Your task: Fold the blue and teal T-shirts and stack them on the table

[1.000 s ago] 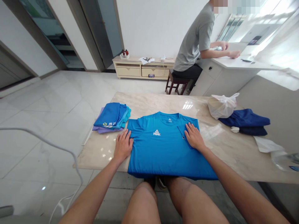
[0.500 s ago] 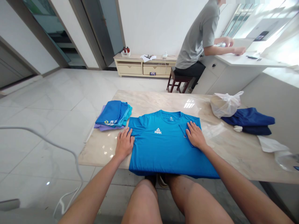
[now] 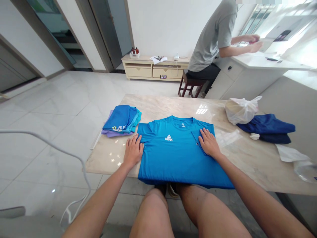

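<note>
Marble table in a bright tiled room: a blue shirt lies face up at the near edge, its hem hanging over. Left hand rests flat and spread at the shirt's left side; right hand presses flat on the folded-in right side. Folding looks midway; the left side would need folding in next. A folded stack lies just beside. The hem's lower part is hidden by the knees.

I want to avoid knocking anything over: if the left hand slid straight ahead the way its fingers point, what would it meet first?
The left hand lies flat at the blue T-shirt's left edge, fingers pointing away and slightly right. Straight on, it would probably cross the shirt's left sleeve first; the folded shirt stack sits just left of that line.
</note>
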A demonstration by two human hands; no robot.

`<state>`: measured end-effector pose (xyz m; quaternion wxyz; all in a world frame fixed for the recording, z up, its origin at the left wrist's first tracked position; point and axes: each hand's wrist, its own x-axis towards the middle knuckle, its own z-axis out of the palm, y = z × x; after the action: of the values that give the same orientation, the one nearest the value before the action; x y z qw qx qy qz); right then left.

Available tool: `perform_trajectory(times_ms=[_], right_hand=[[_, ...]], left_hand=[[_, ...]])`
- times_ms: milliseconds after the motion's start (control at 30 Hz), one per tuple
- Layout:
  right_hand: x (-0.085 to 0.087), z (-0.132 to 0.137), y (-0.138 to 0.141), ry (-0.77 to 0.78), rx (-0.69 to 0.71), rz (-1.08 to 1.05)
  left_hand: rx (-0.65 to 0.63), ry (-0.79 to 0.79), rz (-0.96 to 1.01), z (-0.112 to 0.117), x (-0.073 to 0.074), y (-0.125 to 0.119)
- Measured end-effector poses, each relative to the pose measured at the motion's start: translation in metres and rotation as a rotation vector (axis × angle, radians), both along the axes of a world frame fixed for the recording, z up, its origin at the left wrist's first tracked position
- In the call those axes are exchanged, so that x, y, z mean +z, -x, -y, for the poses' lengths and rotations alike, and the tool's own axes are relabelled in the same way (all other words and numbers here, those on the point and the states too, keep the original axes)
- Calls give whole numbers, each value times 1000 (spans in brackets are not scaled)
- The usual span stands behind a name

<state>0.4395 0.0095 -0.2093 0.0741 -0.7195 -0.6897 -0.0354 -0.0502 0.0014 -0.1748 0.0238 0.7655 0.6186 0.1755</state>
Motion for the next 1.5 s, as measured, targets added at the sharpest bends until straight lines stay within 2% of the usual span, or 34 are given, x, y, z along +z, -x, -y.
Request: perform_trajectory(times_ms=[500, 667, 733, 833, 933, 1033, 1267, 1367, 1500], right_hand=[[5, 1, 5, 19, -2, -21], [20, -7, 0, 157, -27, -52], [30, 2, -17, 161, -54, -75], [37, 41, -51, 81, -146, -87], [31, 89, -71, 63, -380, -102], [24, 115, -67, -11, -571, -132], [32, 111, -47, -147, -566, -203], [30, 111, -48, -207, -545, -244], [24, 112, -49, -268, -528, -284]], left_hand=[[-9, -1, 18, -1, -5, 2], [0, 23, 23, -2, -3, 1], [-4, 30, 28, -2, -2, 2], [4, 25, 39, -4, -2, 3], [8, 22, 34, -7, -3, 4], [11, 25, 13, -7, 1, 3], [95, 78, -87, 0, 20, 1], [112, 125, -125, -11, 25, -6], [255, 225, -89, -30, 30, -30]])
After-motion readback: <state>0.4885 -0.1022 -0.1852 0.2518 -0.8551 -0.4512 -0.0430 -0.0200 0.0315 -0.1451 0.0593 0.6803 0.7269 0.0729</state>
